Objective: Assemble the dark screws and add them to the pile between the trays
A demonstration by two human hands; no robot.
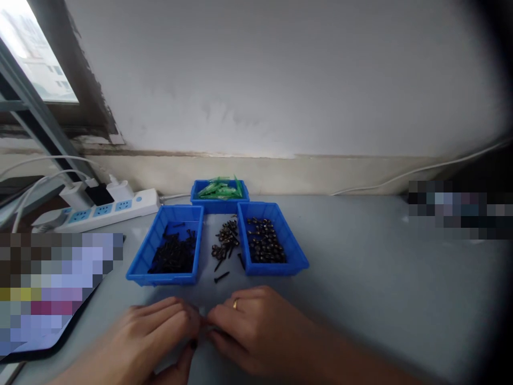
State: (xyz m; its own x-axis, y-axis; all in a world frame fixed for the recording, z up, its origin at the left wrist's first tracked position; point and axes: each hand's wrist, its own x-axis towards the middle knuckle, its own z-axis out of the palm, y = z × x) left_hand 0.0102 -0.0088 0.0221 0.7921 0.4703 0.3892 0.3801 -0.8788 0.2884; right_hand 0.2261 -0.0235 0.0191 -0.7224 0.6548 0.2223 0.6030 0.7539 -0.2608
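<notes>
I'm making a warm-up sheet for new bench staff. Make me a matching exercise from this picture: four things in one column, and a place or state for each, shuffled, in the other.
Column 1
1. Rear tray
2. Left tray
3. Ring
4. Power strip

Column 2
A. Has plugs in it
B. Holds black screws
C. Worn on the right hand
D. Holds green pieces

Pairs: 1-D, 2-B, 3-C, 4-A
</notes>
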